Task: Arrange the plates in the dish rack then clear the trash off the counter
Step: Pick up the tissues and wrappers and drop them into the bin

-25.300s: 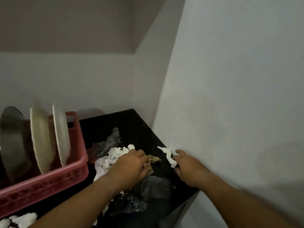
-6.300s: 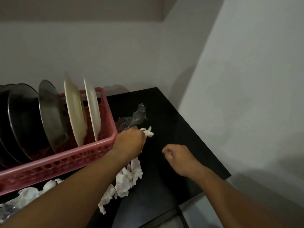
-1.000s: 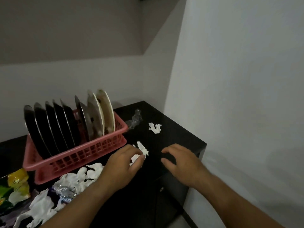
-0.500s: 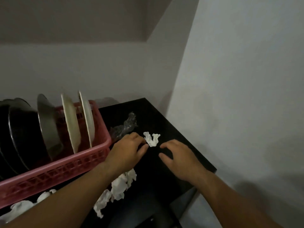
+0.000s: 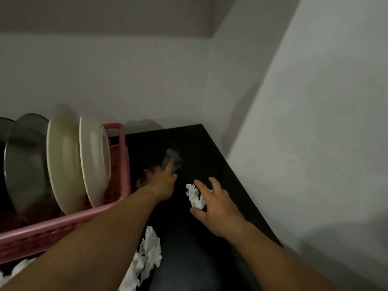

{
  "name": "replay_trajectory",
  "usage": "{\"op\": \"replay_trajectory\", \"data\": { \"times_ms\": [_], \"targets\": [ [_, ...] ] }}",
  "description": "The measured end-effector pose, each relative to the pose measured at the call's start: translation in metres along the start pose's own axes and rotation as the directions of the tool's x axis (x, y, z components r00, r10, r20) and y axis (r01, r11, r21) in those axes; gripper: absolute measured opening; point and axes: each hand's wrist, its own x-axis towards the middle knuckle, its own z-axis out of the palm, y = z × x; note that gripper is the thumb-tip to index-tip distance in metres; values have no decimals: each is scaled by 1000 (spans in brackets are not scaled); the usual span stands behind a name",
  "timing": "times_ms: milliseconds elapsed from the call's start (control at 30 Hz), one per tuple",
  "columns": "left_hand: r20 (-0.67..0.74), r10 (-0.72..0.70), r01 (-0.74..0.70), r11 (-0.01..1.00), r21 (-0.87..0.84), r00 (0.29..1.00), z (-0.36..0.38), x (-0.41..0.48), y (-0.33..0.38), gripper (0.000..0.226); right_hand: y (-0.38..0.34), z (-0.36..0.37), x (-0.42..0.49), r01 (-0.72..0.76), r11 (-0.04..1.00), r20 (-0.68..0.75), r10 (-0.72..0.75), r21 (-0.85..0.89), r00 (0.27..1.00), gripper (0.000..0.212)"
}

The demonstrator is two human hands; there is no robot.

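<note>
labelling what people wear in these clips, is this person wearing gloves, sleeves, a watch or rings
Nothing worn shows. The left forearm and right forearm are bare to the frame edge, and the left hand and right hand are ungloved. No watch, bracelet or ring is visible, though the left hand is blurred.

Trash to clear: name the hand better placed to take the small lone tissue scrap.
Right. The right hand is open, thumb and fingers spread on either side of the tissue scrap, while the left hand is stretched farther back, at the clear plastic wrap.
</note>
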Motion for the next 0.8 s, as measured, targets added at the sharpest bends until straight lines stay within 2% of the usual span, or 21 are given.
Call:
{"op": "replay_trajectory", "data": {
  "times_ms": [67, 167, 300, 367, 433, 500, 567, 633, 700, 800],
  "targets": [
    [10, -13, 12, 996, 93, 1000, 10, 0, 0, 72, -2, 2, 11, -8, 998, 60, 12, -69, 998, 77],
    [-97, 10, 4, 990, 139, 995, 26, 2, -5, 49, -3, 8, 21, 12, 980, 130, 14, -201, 991, 66],
    [-196, -85, 54, 986, -160, 977, 30, 4, -15, 45, 3, 14, 25, 5, 966, 110, 24, -257, 994, 41],
    [-222, -104, 59, 978, -200, 970, 22, -3, -10, 39, 3, 11, 24, -25, 978, 93, 45, -205, 995, 33],
    [-266, -78, 27, 982, -187, 961, 13, -13, -4, 37, 3, 6, 20, -73, 995, 99, 79, -69, 992, 30],
    [-333, 5, -61, 986, -156, 943, 4, -25, -1, 34, 4, 4, 12, -106, 993, 77, 101, 61, 992, 26],
    [-381, 55, -160, 955, -251, 923, -4, -36, -1, 25, 4, 5, 4, -99, 986, 14, 98, 133, 995, 20],
    [-356, 85, -219, 909, -356, 931, -14, -46, -1, 12, 1, 7, -4, -80, 977, -68, 95, 196, 993, 22],
    [-331, 138, -266, 886, -381, 934, -22, -57, -4, 20, -7, 9, -12, -67, 965, -131, 103, 253, 986, 25],
    [-310, 203, -322, 854, -408, 929, -31, -77, -15, 18, -25, 15, -26, -69, 939, -130, 119, 336, 984, 21]
  ]
}}
